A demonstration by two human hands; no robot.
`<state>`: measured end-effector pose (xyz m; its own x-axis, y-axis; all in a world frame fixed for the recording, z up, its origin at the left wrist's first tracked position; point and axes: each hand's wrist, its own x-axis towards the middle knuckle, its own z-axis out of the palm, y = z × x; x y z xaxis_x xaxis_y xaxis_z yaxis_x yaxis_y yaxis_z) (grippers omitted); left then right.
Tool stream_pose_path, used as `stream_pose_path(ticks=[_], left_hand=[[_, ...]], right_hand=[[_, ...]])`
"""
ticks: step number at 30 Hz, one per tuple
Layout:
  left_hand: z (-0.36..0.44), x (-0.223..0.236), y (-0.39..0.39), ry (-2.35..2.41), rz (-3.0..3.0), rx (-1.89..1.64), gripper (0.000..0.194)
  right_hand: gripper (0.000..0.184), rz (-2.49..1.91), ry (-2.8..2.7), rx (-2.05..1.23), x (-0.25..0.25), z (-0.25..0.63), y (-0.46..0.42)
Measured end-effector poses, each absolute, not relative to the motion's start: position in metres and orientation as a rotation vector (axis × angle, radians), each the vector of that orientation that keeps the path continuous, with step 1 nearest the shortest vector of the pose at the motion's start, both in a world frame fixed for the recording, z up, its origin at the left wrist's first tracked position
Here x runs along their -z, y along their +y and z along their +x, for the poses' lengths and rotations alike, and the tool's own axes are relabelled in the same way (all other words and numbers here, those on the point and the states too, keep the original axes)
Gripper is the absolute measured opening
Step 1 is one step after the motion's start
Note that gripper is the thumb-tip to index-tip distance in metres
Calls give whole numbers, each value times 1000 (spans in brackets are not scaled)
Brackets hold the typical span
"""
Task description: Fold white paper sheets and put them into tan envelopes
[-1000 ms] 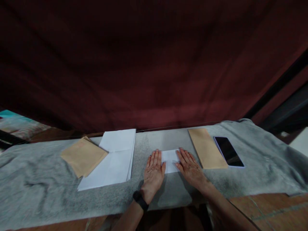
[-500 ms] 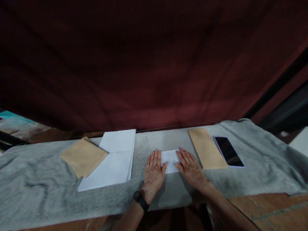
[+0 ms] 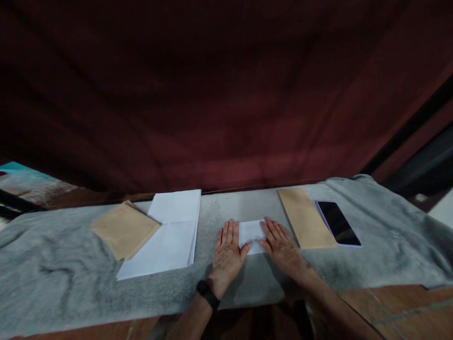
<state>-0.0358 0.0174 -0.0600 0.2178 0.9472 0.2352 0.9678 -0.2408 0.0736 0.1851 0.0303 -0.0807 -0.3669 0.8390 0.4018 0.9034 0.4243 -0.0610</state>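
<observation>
A small folded white paper [image 3: 252, 232] lies flat on the grey cloth between my hands. My left hand [image 3: 228, 250] rests palm down at its left edge, fingers stretched forward and the thumb reaching onto the paper. At the right edge, my right hand [image 3: 281, 245] lies flat with its fingers outstretched, angled inward. Parts of the paper's sides are hidden under the hands. To the left is a stack of white sheets [image 3: 177, 236] with a crease across the top one. Several brown envelopes [image 3: 123, 229] overlap that stack.
Right of my hands lies another brown envelope [image 3: 306, 219], with a phone [image 3: 339, 224] in a light purple case beside it. Grey cloth [image 3: 71, 283] covers the long table. A dark red curtain [image 3: 226, 118] hangs behind, and tiled floor [image 3: 399, 307] shows at the front.
My left thumb has slid slightly to the right over the folded paper. My right hand stays nearly in place. The whole view has shifted a little.
</observation>
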Motion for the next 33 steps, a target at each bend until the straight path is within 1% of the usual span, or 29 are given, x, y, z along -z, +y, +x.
stream_pose_path(ticks=[5,11,18,22,29,33], left_hand=[[-49,56,19,-1792,-2521,297,73],[-51,54,19,-1804,-2533,308,73],[-53,52,17,-1773,-2570,391,73],[-55,43,15,-1715,-2647,381,67],[-52,13,11,-1563,-2825,250,47],[-48,5,6,-1538,-2859,217,41]], right_hand=[[58,-1464,-2343,179,79,191,32],[57,-1439,-2348,181,79,195,32],[57,-1457,-2354,168,78,195,33],[56,-1460,-2359,142,76,194,33],[56,-1483,-2345,81,75,195,33],[53,-1485,-2357,11,71,197,35]])
